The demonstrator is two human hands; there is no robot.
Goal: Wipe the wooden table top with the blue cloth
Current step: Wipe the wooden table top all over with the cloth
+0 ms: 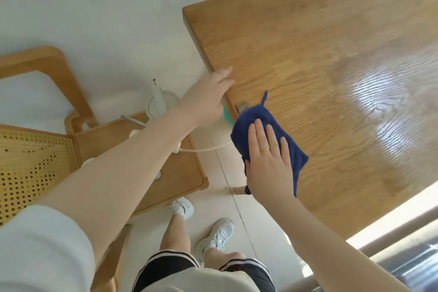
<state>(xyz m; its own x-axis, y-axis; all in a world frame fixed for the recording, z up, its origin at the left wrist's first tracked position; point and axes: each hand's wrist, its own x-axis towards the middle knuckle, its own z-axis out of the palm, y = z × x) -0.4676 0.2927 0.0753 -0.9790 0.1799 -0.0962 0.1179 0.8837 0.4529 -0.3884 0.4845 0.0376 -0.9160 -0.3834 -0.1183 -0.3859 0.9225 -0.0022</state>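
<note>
From the head view, a rumpled, plush blue cloth is pressed flat near the edge of the glossy, grained wooden table top by the right hand, fingers straight and spread. The table's rounded edge is touched by the left hand, fingers extended and grasping nothing.

Left arm: bare forearm stretched forward, white sleeve pushed up above the elbow.
Left hand: fingers straight and together, resting on a wooden edge, holding nothing.
Right arm: bare, reaching forward from the lower right.
Right hand: palm down, fingers spread and straight, pressing flat; thin gold ring on one finger.
</note>
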